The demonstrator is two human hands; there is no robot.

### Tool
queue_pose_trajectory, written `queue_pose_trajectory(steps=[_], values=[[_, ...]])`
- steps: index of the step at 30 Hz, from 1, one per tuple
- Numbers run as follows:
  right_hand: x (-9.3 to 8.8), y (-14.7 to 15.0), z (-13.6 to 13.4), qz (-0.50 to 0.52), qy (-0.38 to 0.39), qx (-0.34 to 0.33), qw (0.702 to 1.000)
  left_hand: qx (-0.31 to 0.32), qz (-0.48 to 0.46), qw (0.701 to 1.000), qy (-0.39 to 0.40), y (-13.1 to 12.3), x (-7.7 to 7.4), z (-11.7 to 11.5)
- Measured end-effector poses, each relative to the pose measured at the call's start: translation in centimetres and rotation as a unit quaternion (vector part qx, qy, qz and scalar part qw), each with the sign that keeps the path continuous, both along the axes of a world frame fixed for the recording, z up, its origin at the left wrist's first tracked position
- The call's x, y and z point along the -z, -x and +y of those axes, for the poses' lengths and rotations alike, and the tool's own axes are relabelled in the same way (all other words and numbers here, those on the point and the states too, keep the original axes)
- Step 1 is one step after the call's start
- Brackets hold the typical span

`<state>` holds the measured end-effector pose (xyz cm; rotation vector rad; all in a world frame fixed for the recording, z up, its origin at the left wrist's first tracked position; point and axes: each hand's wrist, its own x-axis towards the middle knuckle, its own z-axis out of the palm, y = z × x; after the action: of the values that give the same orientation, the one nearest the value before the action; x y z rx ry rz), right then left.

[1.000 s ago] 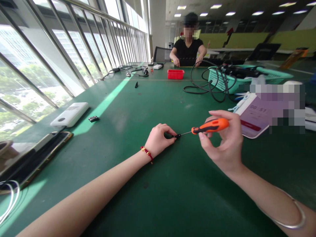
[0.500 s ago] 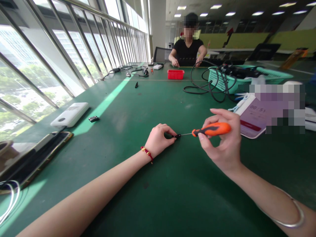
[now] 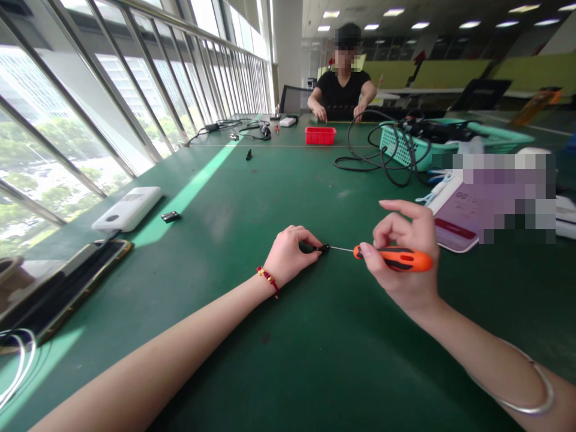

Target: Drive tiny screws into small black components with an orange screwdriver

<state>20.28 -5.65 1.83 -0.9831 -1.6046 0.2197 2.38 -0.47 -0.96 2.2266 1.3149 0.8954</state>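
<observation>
Thumb and fingertips of my left hand [image 3: 293, 252] pinch a small black part [image 3: 323, 247] low over the green table [image 3: 288, 348]; its exact kind is too small to make out. From the right, my right hand [image 3: 407, 252] grips an orange-and-black screwdriver [image 3: 398, 258] between thumb and fingers, the index finger raised off the handle. The thin shaft points left, and its tip meets the black part. Left of my hands lies a small black block-like piece [image 3: 171, 216].
A white power bank [image 3: 130, 209] and a dark phone [image 3: 67, 288] lie at left. Further back are a red bin [image 3: 320, 136] and a turquoise basket [image 3: 400, 147] with black cables. A light-coloured phone [image 3: 454, 231] rests at right. Across the table sits a person [image 3: 344, 90].
The screwdriver's handle has swung lower and slightly right, so the shaft now slopes down toward my right hand. My right fingers have shifted on the handle; my left hand stays put.
</observation>
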Motion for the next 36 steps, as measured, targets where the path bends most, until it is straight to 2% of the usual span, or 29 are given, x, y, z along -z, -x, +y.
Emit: queue_pose_trajectory(steps=[4,10,13,19,25,32,36], values=[[-0.09,0.06,-0.57,-0.059,0.016,0.027,0.998,-0.006,-0.001,1.0,0.002,-0.05,-0.15,-0.13],[0.1,0.02,-0.03,0.002,-0.032,0.012,0.999,-0.006,0.0,1.0,0.004,-0.05,-0.12,-0.11],[0.23,-0.07,0.11,0.008,-0.012,0.0,1.0,-0.005,-0.001,1.0,0.003,-0.05,-0.1,-0.11],[0.11,-0.01,-0.49,-0.055,0.022,0.019,0.998,-0.008,-0.002,1.0,0.006,-0.09,-0.19,-0.19],[0.1,0.11,0.0,-0.004,-0.052,0.014,0.999,-0.004,-0.006,1.0,0.008,-0.06,-0.14,-0.12],[0.01,0.08,-0.45,-0.04,0.028,0.021,0.999,-0.002,-0.003,1.0,0.003,0.04,0.03,0.01],[0.08,0.0,-0.51,-0.044,0.008,0.024,0.999,-0.005,-0.003,1.0,0.002,-0.02,-0.09,-0.09]])
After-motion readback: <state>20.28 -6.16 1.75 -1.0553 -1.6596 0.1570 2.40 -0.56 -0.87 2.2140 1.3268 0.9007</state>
